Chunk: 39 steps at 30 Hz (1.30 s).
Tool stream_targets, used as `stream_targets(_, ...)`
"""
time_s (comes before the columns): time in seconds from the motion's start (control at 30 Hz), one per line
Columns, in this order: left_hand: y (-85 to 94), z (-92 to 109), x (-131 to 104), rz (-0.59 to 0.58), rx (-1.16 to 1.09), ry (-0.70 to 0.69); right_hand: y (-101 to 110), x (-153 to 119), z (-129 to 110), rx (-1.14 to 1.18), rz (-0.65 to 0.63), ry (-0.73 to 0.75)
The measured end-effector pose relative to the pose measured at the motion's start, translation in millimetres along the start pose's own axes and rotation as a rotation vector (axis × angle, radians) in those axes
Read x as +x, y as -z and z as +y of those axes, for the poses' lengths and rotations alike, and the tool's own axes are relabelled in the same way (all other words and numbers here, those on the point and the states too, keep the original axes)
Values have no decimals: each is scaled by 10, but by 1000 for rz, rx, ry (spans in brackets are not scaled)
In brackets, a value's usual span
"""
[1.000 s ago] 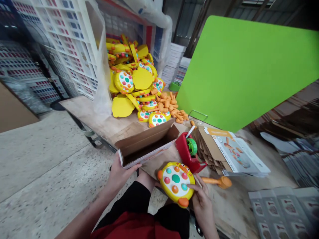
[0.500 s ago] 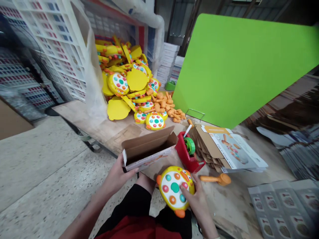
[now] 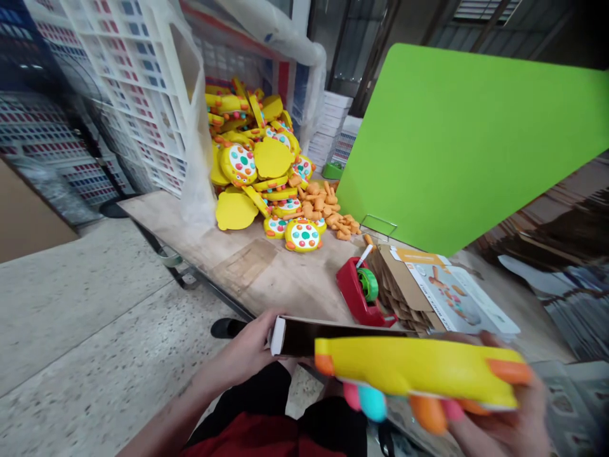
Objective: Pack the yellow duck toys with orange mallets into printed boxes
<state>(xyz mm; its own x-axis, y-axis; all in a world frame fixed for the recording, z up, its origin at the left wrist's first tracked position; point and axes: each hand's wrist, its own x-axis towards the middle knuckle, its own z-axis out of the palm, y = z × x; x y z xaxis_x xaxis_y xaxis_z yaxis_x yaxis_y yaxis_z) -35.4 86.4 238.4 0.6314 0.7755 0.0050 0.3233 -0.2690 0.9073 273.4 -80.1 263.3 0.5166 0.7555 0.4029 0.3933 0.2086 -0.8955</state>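
Since half a second ago, the duck whack-a-mole toy [image 3: 409, 371] has turned from face-up to edge-on, its buttons now pointing down, and the carton [image 3: 302, 336] has dropped closer to the body. Both are at the near edge of the table [image 3: 304, 279].

From my end, I have the left hand [image 3: 250, 349] closed on the carton's left end, some fingers hidden behind it. I have the right hand [image 3: 516, 406] gripping the toy's right end, thumb underneath by the buttons and fingers on the far side; the blur means I cannot tell how hard they press. The toy crosses in front of the carton's dark opening and hides much of it, so I cannot tell whether the two touch.

To do this well, I would hold the carton steady, set the toy's long side parallel to the opening, and keep its orange feet from snagging the cardboard walls. I would also keep the carton's far side off the red tape dispenser [image 3: 356, 295], which stands just beyond, back from the near edge.
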Motion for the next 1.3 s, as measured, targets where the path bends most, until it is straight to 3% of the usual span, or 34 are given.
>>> stream_targets(0.1,-13,-59,10,-29,-73,0,-236,107,-113,-305,-188,339)
stream_targets(0.23,-7,-206,49,-42,-165,-42,-437,290,-140,-498,-211,611)
stream_targets(0.53,11,-173,117,-67,-155,-17,-529,643,-143,-431,-328,636)
stream_targets(0.7,20,-226,177,-71,-154,-26,-654,851,-164,-440,-351,506)
stream_targets(0.83,21,-255,229,-95,-166,-43,-733,968,-144,-575,-406,711)
stream_targets(0.9,18,-252,239,-99,-169,-52,-750,930,-137,-730,-444,811)
stream_targets(1.07,13,-243,233,-75,-154,-52,-739,607,-235,-1092,-439,894)
stream_targets(1.2,18,-249,228,-61,-126,-39,-659,419,-350,-1106,-470,966)
stream_targets(1.3,17,-247,222,-56,-111,-23,-578,368,-400,-1030,-345,1025)
